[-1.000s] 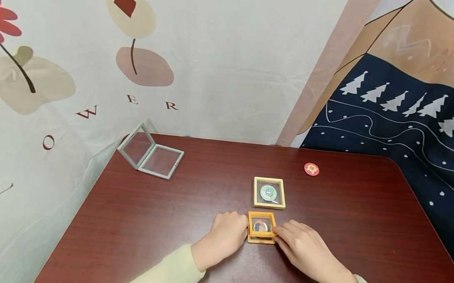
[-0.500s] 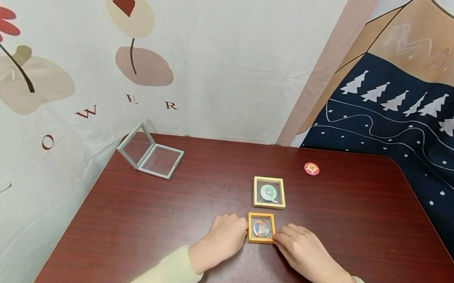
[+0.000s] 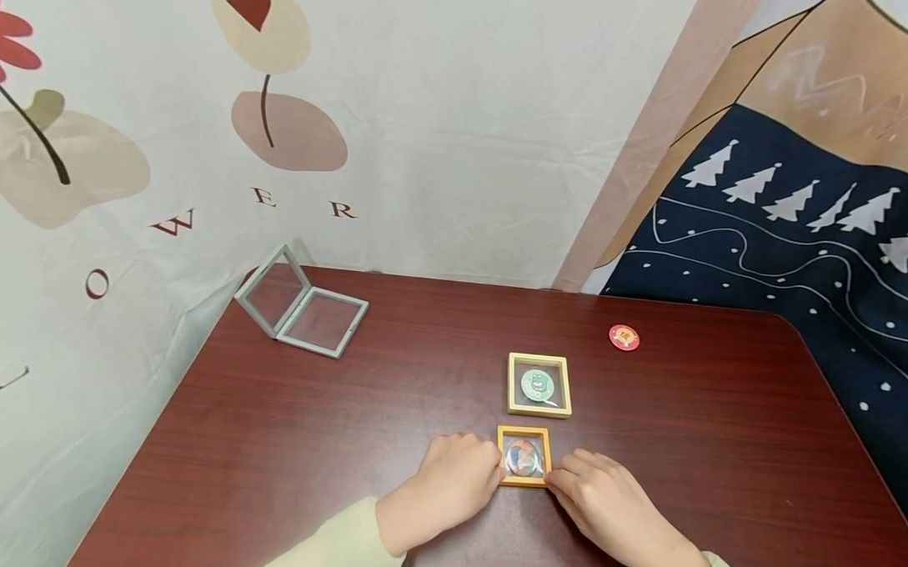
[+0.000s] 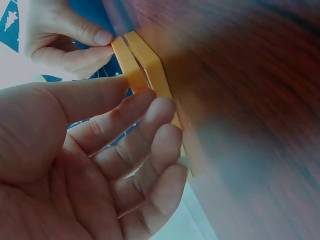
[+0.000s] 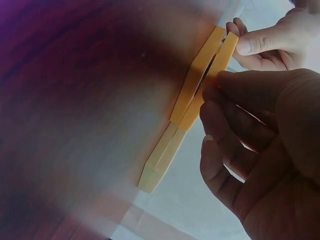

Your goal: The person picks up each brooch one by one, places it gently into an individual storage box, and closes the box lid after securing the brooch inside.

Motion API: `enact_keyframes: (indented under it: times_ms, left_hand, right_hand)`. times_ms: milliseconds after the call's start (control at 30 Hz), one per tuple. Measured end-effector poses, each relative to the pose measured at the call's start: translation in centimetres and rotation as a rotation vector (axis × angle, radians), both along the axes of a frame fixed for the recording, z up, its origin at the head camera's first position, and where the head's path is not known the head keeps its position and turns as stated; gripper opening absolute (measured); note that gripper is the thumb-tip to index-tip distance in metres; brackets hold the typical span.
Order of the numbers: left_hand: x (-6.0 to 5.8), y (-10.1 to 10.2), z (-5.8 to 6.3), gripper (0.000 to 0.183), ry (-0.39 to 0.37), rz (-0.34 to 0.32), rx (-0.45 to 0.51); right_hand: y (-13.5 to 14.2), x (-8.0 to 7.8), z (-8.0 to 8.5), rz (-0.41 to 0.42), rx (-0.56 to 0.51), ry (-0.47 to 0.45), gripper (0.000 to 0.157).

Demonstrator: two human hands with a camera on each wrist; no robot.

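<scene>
A small orange square display case (image 3: 524,482) with a clear window lies near the table's front, a round picture badge (image 3: 523,458) showing inside. At its left side, my left hand (image 3: 455,480) holds the lid edge with thumb and index finger, the other fingers bent along the side. My right hand (image 3: 602,497) pinches the near right corner between thumb and fingers. Both wrist views show a narrow slit between the two halves of the orange case (image 5: 192,92), widest toward the near end. Just behind it sits a pale yellow display case (image 3: 512,386), closed over a green round badge (image 3: 537,386).
A grey display case (image 3: 321,322) stands with its lid up at the table's back left. At the back right lies a red round badge (image 3: 624,338). Patterned cloth (image 3: 459,150) hangs behind the dark red table (image 3: 390,390).
The orange case's raised lid has come down almost flat onto its base. My left hand has since shifted slightly right, its fingers now over the left rim. The other cases stay put.
</scene>
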State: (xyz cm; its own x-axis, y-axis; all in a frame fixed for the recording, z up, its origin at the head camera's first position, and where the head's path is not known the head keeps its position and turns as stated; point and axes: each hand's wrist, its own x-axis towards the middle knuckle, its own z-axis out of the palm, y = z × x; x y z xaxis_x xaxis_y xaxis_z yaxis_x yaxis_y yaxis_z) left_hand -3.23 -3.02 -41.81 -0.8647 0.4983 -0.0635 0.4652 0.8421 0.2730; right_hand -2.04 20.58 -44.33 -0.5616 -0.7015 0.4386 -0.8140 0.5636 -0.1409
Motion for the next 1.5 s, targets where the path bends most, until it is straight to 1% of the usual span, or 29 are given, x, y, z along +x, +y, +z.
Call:
enact_keyframes:
  times_ms: [300,500,667,800,833,900,933,967,1000,1100,1133,1200,1300,1433,1500]
  left_hand:
    - [0.1,0.2,0.2,0.033,-0.005,-0.001,-0.016]
    - [0.2,0.2,0.0,0.035,0.002,0.002,-0.023]
    - [0.2,0.1,-0.1,0.035,0.019,0.002,-0.004]
    - [0.0,-0.3,0.1,0.035,0.038,-0.007,0.004]
    - [-0.2,-0.5,0.2,0.036,0.042,-0.005,0.013]
    - [-0.4,-1.0,0.5,0.037,0.049,0.014,0.043]
    - [-0.6,-1.3,0.6,0.037,0.055,0.026,0.062]
    - [-0.8,-1.7,0.7,0.037,0.050,0.036,0.084]
    - [-0.9,-2.2,0.8,0.037,0.053,0.050,0.099]
    - [-1.4,-3.7,1.0,0.037,0.081,0.096,0.113]
    - [-1.5,-4.2,1.1,0.034,0.095,0.114,0.111]
    - [-1.8,-5.3,1.2,0.025,0.131,0.156,0.101]
    - [-2.4,-6.8,1.2,0.011,0.196,0.217,0.096]
    - [-3.4,-8.7,1.2,0.018,0.281,0.261,0.095]
    - [-3.9,-9.4,1.4,0.025,0.301,0.286,0.100]
  right_hand:
    - [-0.1,-0.1,0.0,0.002,0.024,0.016,0.019]
    - [-0.2,-0.1,0.0,0.002,0.028,0.020,0.019]
    - [-0.1,-0.2,0.2,-0.014,-0.001,0.010,0.018]
    - [0.4,-0.7,0.6,-0.041,-0.039,0.011,0.004]
    - [0.5,-0.9,0.7,-0.050,-0.046,0.012,0.012]
    - [0.9,-1.3,1.1,-0.072,-0.050,0.020,0.030]
    - [1.1,-1.5,1.3,-0.086,-0.053,0.019,0.035]
    - [1.4,-1.8,1.5,-0.102,-0.056,0.016,0.036]
    - [1.6,-2.0,1.7,-0.117,-0.061,0.011,0.032]
    - [2.3,-2.6,2.2,-0.163,-0.074,0.002,0.011]
    - [2.5,-2.8,2.4,-0.181,-0.080,-0.003,0.012]
    - [3.1,-3.3,2.6,-0.209,-0.091,0.007,0.019]
    - [3.9,-4.2,2.8,-0.248,-0.108,0.023,0.020]
    - [5.2,-5.7,2.7,-0.283,-0.130,0.041,0.020]
    - [5.8,-6.5,2.5,-0.308,-0.141,0.034,0.024]
